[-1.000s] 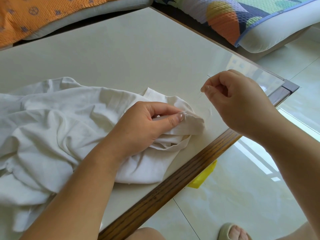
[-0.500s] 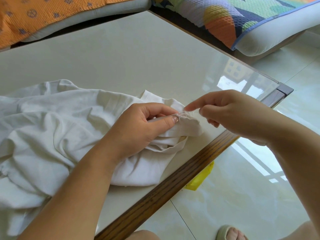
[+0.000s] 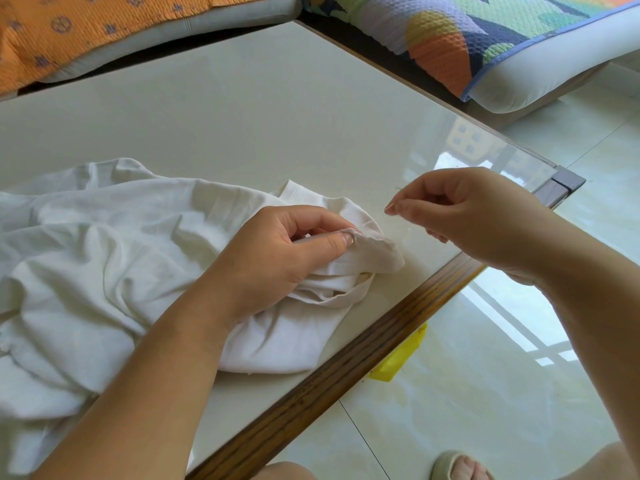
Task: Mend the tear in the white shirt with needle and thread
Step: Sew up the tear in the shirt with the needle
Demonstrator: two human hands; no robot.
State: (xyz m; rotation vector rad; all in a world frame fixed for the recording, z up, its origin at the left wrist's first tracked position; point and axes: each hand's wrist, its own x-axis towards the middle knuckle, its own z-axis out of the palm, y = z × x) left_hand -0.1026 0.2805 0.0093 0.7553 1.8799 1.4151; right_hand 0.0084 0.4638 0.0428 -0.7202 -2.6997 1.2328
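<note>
On glossy table (image 3: 249,109) — crumpled white shirt (image 3: 104,271)

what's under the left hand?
The left hand rests on the bunched white shirt, thumb and fingers pinching a fold near its edge. The shirt lies on the table. The cloth beneath the palm is covered, and the tear cannot be made out.

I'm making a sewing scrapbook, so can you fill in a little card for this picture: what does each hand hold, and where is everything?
left hand: pinches a fold of the white shirt
right hand: raised beside that fold, pinches the needle
thread: too thin to see clearly
shirt's place: crumpled on the table, near its wooden edge
on the floor: a yellow thing, partly under the table's edge
</note>
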